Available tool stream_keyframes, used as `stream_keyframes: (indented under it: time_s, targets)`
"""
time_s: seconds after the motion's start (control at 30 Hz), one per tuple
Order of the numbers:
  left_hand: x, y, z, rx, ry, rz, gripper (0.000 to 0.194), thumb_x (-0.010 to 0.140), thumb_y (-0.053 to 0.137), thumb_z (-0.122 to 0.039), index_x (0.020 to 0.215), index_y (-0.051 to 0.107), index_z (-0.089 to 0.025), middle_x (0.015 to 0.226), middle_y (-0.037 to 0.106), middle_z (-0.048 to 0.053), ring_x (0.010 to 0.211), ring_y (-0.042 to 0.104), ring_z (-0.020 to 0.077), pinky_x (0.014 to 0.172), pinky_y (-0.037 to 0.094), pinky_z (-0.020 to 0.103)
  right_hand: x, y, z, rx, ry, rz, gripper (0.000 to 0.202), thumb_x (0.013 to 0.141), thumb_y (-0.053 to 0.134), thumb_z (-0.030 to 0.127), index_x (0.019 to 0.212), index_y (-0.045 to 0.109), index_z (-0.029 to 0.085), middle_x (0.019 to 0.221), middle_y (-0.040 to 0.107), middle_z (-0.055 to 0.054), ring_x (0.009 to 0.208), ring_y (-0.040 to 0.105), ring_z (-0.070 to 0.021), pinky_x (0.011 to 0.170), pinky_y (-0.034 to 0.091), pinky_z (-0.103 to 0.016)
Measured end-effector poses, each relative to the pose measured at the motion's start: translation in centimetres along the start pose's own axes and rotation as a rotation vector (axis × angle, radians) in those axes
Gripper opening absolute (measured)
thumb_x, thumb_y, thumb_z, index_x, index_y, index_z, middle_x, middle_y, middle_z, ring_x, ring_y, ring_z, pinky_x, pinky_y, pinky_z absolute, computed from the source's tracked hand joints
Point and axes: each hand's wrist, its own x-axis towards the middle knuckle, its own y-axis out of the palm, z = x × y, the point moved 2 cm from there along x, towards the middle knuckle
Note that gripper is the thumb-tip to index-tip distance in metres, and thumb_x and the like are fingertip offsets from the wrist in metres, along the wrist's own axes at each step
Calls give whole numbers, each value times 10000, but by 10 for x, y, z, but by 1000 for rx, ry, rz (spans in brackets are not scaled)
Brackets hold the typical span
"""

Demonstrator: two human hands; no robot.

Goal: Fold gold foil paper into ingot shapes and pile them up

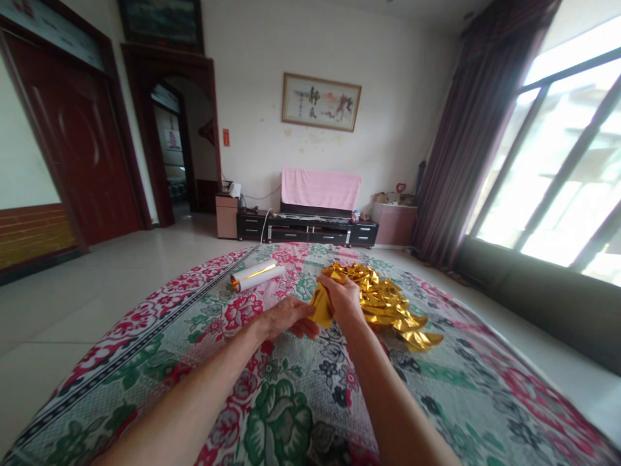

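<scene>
Gold foil piece is occupying the area just below the centre of the frame. I am pinching its left edge with my left hand and gripping its upper right part with my right hand. Crumpled gold foil is lying right of centre, just beside my right hand. White roll is resting left of centre on the floral cloth, apart from both hands.

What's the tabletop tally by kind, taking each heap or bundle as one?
Hands: 2 (left hand, right hand)
Held gold foil: 1
Gold foil heap: 1, pieces too tangled to count
White rolled bundle: 1
Floral cloth: 1
Total: 6
</scene>
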Motion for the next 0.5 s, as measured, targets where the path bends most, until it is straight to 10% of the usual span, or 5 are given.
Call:
stream_keyframes:
  time_s: [0.2, 0.37, 0.5]
  targets:
    - [-6, -5, -2, 119, -85, 136, 373, 617, 663, -452, 817, 654, -137, 771, 683, 67, 625, 614, 130, 507, 368, 191, 7, -11, 15, 39, -83, -84, 251, 513, 690, 337, 659, 585, 162, 488, 545, 38, 423, 454, -93, 427, 364, -216]
    - [-4, -25, -11, 14, 92, -209, 393, 650, 629, -448, 919, 614, -161, 771, 650, 33, 570, 557, 85, 462, 319, 175, 7, -5, 1, -70, -78, 24, 185, 546, 648, 315, 602, 549, 169, 457, 507, 61, 409, 421, -79, 415, 327, -205]
    - [0, -25, -11, 13, 105, -264, 390, 655, 604, -482, 850, 611, -145, 771, 627, 30, 534, 511, 62, 433, 286, 166, 0, 3, -10, -89, 20, 85, 154, 557, 622, 294, 574, 533, 170, 421, 480, 61, 382, 420, -86, 404, 331, -214]
